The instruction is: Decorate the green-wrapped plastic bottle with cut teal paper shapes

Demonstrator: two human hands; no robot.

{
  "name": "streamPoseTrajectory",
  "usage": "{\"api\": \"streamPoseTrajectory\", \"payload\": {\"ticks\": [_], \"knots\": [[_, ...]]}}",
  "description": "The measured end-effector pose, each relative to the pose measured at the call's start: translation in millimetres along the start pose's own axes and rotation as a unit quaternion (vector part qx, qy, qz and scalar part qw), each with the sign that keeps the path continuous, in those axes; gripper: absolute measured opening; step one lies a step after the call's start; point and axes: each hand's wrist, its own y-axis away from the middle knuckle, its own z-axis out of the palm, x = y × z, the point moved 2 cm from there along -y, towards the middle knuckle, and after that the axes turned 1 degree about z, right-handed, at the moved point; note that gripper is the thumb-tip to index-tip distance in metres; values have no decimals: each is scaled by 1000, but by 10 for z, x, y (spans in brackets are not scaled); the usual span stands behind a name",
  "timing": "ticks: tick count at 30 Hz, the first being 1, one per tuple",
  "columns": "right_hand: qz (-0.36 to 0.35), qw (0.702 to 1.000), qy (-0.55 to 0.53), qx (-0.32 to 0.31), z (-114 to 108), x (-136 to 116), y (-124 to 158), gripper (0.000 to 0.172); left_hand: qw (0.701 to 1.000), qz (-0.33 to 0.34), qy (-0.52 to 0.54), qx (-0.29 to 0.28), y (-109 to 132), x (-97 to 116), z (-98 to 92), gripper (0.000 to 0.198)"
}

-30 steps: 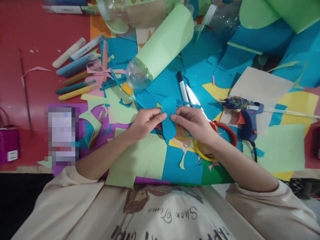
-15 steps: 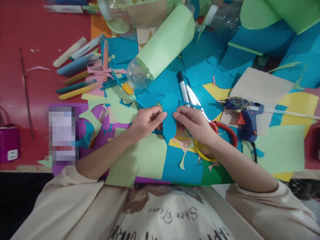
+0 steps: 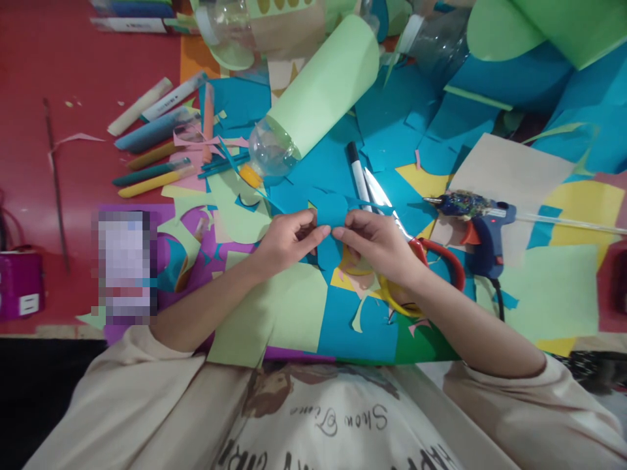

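Observation:
A small blue paper piece [image 3: 332, 209] is pinched between my two hands in the middle of the view. My left hand [image 3: 292, 240] is closed on its left edge, and my right hand [image 3: 375, 240] is closed on its right edge. The two thumbs nearly meet over it. Its outline blends with the blue paper beneath. Behind my right hand lie the scissors [image 3: 447, 256] with red and yellow handles, beside a marker [image 3: 358, 171] with a black cap.
A bottle wrapped in green paper [image 3: 328, 91] lies beyond my hands. At right rests a blue glue gun [image 3: 484, 228] on paper. Several markers [image 3: 151, 179] and a phone [image 3: 125, 264] are at left. Paper scraps cover much of the red table [image 3: 88, 59].
My thumbs have come closer together over the blue piece, and its rounded outline shows less clearly. The whole view has shifted slightly.

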Motion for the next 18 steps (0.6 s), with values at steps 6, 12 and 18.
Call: {"api": "streamPoseTrajectory", "payload": {"ticks": [6,12,18], "knots": [[14,997,-66,36,-26,-12,-4,47,997,18,69,23,-8,38,-21,33],[-32,991,-17,126,-58,-1,35,37,996,73,59,-7,17,75,-31,37],[-149,982,75,93,-28,-25,61,27,999,49,13,-1,12,26,-10,44]]}}
